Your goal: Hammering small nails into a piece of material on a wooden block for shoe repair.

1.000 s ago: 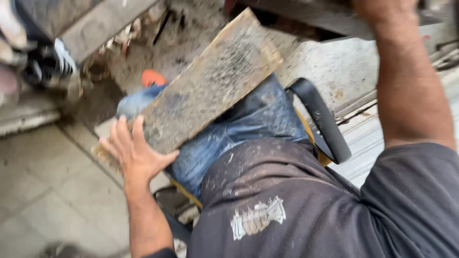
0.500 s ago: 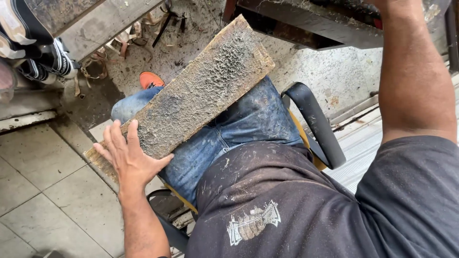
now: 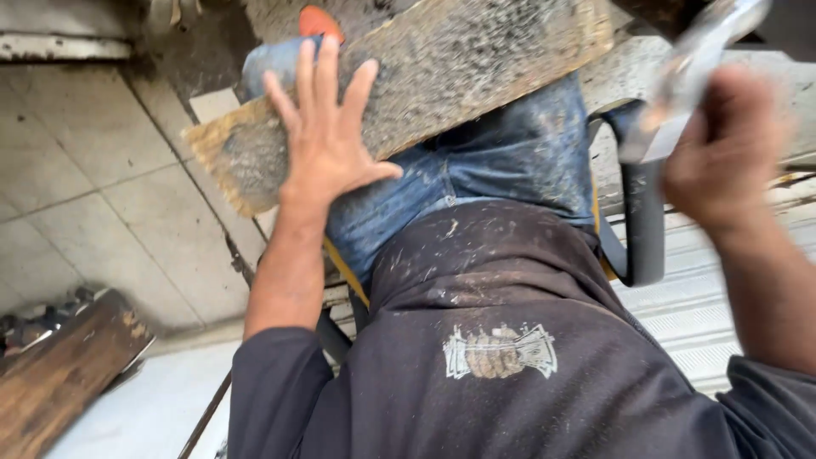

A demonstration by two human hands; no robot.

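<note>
Down from overhead comes the right hand (image 3: 722,153), fingers closed around a blurred metal tool (image 3: 680,76) at two o'clock; left hand (image 3: 327,140), fingers spread, pins the rough plank (image 3: 459,68) across the lap.
</note>
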